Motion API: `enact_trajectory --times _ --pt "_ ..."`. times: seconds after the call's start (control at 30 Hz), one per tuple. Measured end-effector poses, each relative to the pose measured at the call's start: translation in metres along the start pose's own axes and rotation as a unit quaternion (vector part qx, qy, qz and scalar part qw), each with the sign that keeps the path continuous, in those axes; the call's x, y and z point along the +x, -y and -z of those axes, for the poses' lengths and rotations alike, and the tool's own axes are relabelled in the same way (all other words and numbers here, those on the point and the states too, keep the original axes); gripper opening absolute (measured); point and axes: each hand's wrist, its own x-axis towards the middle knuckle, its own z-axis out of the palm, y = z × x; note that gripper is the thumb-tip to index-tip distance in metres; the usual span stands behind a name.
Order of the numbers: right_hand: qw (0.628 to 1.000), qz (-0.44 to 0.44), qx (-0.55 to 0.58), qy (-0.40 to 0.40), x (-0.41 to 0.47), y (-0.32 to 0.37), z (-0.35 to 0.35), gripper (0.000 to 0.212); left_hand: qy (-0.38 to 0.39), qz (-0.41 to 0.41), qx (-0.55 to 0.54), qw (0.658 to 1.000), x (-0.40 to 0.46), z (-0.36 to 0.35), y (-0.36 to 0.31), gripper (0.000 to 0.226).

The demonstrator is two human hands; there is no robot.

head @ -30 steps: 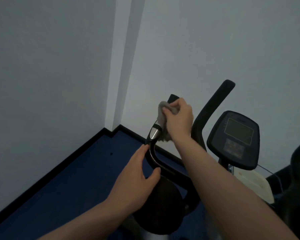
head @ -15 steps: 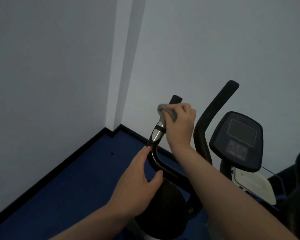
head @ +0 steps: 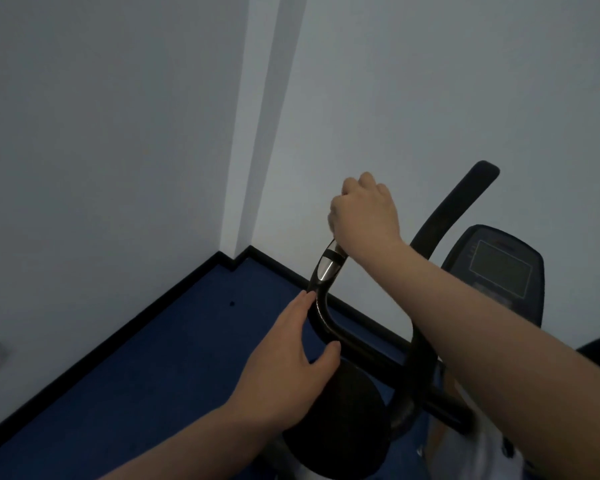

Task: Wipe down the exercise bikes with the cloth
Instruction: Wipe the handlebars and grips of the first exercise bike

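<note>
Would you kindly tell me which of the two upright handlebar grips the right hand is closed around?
The left handlebar grip, with the silver sensor band; the right hand covers its top. The right handlebar grip stands bare.

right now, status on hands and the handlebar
Right hand fisted over left handlebar tip, cloth hidden. Left hand open, resting on its bend. Nothing blocking.

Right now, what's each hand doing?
Left hand: open, fingers resting against the left handlebar.
Right hand: closed around the handlebar's upper end; cloth hidden.
</note>
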Motion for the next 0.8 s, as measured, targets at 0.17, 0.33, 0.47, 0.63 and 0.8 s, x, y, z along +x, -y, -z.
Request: enact_trajectory --times 0.17,0.33,0.47,0.63,0.8 --pt "0.929 -0.211 0.277 -0.128 -0.028 0.017 -0.007 0.012 -0.002 0.001 -0.006 1.0 0.0 0.0 0.0 0.074" --pt "0.789 -0.309 0.505 -0.165 -0.031 0.014 -0.011 0.013 -0.001 -0.004 0.001 1.0 0.001 0.0 -0.001 0.084" --pt "0.707 -0.377 0.564 -0.199 -0.028 0.023 -0.006 0.014 -0.001 -0.004 -0.003 1.0 0.001 -0.001 0.001 0.08" --pt "0.742 -0.356 0.553 -0.129 -0.042 0.016 -0.013 0.009 -0.008 -0.013 0.002 1.0 0.002 -0.001 -0.001 0.08" --pt "0.816 -0.29 0.482 -0.136 -0.048 0.014 -0.007 0.011 -0.006 -0.006 -0.004 1.0 0.003 -0.001 0.002 0.081"
